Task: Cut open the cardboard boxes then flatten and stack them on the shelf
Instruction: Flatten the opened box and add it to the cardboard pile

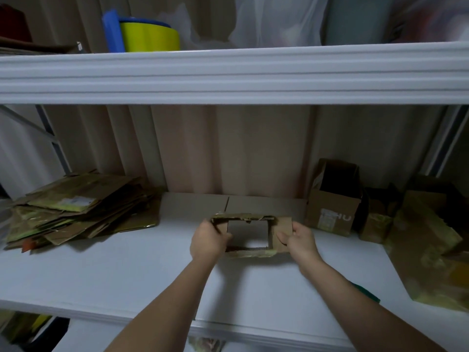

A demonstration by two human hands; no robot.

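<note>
A small brown cardboard box [281, 226], opened at both ends so I see through it, is held just above the white shelf [127, 275] at its middle. My left hand [206, 241] grips its left side. My right hand [300, 241] pinches its right flap. A pile of flattened cardboard [81, 212] lies on the shelf at the left. An open upright box [335, 196] stands at the right, with more cardboard boxes [421, 224] beyond it.
A flat grey board [253, 203] lies against the back wall behind the held box. The upper shelf [228, 74] overhangs, carrying a yellow and blue tub [149, 36] and plastic bags. A green object [365, 292] peeks from behind my right forearm.
</note>
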